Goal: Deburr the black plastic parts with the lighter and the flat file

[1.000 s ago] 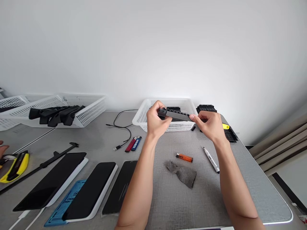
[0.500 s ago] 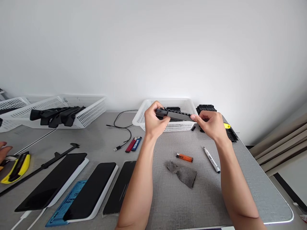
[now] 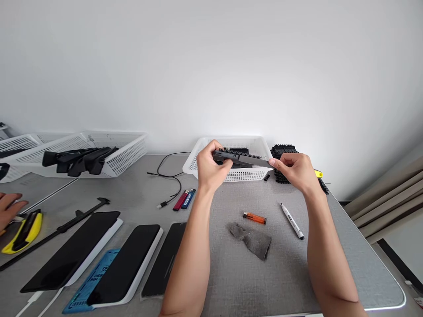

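My left hand point(image 3: 209, 169) is closed around a black plastic part with a row of teeth point(image 3: 226, 155), held up in front of the white basket. Between the thumb and fingers of my right hand point(image 3: 296, 174) is the right end of a dark grey flat strip point(image 3: 256, 161). The strip runs left along the side of the toothed part, its far end against the part near my left thumb. Whether it is sandpaper or a file, I cannot tell. Below, on the table, lies a crumpled grey piece of sheet point(image 3: 253, 240).
Behind my hands stands the white basket point(image 3: 244, 176) with black parts; more black toothed parts point(image 3: 282, 176) are stacked at its right. An orange lighter point(image 3: 254, 218), a marker point(image 3: 292, 221) and phones point(image 3: 125, 262) lie nearer. At far left, another person's hand point(image 3: 9, 207) is beside a yellow cutter point(image 3: 24, 233).
My right hand has moved a little to the right, drawing the grey strip along the toothed part. My left hand has shifted slightly left. The other person's hand reaches further into view.
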Action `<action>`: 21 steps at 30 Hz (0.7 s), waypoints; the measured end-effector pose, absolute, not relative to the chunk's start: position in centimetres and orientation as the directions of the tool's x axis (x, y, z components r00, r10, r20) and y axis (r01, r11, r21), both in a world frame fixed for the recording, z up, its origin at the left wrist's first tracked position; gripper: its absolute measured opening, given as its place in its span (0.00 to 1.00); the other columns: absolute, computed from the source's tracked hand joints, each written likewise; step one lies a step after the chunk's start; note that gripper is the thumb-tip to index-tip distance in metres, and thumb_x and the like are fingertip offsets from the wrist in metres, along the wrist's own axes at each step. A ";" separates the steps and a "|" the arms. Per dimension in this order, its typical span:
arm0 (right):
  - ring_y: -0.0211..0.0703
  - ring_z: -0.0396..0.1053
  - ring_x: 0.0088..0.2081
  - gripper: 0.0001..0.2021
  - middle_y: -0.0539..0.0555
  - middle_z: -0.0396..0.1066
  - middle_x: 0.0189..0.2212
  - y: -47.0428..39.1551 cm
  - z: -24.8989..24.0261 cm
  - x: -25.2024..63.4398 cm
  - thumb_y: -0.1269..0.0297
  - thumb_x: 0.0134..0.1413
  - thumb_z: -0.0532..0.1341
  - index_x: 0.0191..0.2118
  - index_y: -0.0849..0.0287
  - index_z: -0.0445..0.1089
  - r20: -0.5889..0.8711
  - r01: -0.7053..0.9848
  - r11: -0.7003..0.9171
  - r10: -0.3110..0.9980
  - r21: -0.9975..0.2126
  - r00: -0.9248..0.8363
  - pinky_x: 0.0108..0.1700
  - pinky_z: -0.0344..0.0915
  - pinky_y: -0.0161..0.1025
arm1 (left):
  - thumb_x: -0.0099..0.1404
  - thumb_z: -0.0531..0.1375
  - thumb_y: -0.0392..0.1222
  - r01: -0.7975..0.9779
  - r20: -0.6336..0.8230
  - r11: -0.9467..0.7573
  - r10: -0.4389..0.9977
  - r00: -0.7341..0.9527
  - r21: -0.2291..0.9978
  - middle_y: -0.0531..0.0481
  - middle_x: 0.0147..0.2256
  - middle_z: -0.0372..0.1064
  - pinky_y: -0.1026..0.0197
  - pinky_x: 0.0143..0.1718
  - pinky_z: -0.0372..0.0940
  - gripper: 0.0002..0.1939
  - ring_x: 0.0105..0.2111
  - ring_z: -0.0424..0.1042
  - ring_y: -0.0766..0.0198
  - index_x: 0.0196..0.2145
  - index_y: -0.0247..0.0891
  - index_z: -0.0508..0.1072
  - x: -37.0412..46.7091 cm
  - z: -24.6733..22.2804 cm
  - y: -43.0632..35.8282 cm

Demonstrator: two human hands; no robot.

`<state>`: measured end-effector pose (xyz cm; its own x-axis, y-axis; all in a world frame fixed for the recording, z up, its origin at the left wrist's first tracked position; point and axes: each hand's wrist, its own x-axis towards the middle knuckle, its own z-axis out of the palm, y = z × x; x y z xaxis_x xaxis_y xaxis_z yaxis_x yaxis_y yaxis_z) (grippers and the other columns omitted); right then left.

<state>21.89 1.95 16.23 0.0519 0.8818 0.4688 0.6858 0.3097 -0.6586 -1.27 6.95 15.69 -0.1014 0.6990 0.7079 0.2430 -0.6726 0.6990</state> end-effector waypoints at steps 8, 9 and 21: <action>0.35 0.48 0.19 0.29 0.46 0.51 0.17 2.4 15.9 22.3 0.32 0.57 0.56 0.26 0.57 0.65 0.455 0.332 0.372 0.862 -0.867 0.225 0.22 0.45 0.37 | 0.44 0.57 0.29 0.255 0.687 -0.650 0.720 -0.093 0.716 0.57 0.25 0.52 0.61 0.31 0.51 0.13 0.27 0.53 0.67 0.25 0.41 0.55 -1.0 15.4 7.1; 0.35 0.48 0.19 0.28 0.45 0.50 0.18 2.6 15.7 21.7 0.32 0.57 0.56 0.29 0.57 0.67 0.446 0.296 0.371 0.860 -0.880 0.248 0.21 0.46 0.37 | 0.45 0.57 0.29 0.242 0.683 -0.650 0.726 -0.086 0.721 0.57 0.25 0.52 0.61 0.31 0.51 0.13 0.27 0.53 0.66 0.25 0.41 0.55 -0.9 15.4 7.1; 0.31 0.45 0.21 0.21 0.43 0.52 0.21 2.3 16.0 17.7 0.46 0.45 0.71 0.34 0.56 0.66 0.268 -0.060 0.271 0.962 -0.961 0.056 0.20 0.46 0.34 | 0.56 0.64 0.41 0.100 0.547 -0.560 0.827 0.128 0.822 0.55 0.28 0.59 0.63 0.29 0.56 0.13 0.28 0.60 0.66 0.34 0.43 0.61 -0.7 15.6 6.3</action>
